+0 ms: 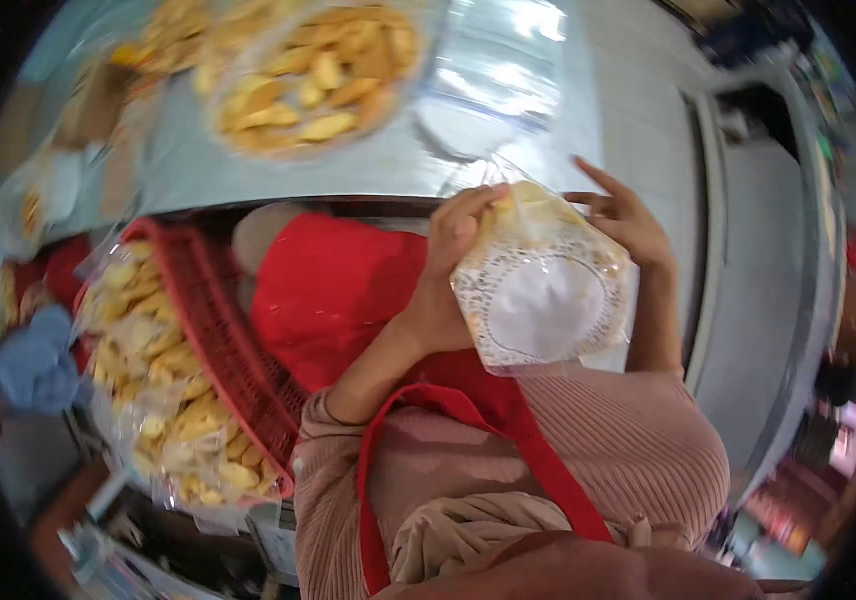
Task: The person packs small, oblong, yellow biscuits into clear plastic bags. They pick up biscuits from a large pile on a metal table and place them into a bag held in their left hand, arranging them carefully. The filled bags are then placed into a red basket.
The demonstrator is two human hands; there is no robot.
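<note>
My left hand (456,240) is closed on the upper left side of a clear plastic bag (493,345), held up in front of my chest. Through the plastic shows a round white paper doily (548,305) with a lacy patterned border. Something yellowish lies at the bag's upper part, but its kind is unclear. On the bag's other side, my right hand (630,222) has its fingers apart, the index finger stretched out; part of it and the wrist are behind the bag. The bag's gathered top is blurred.
On the table ahead lie a large clear bag of yellow-brown snack pieces (323,75) and a stack of clear plastic bags (496,70). A red plastic basket (210,310) at my left holds several bagged snacks (178,400). A cardboard box (93,105) stands at the table's far left.
</note>
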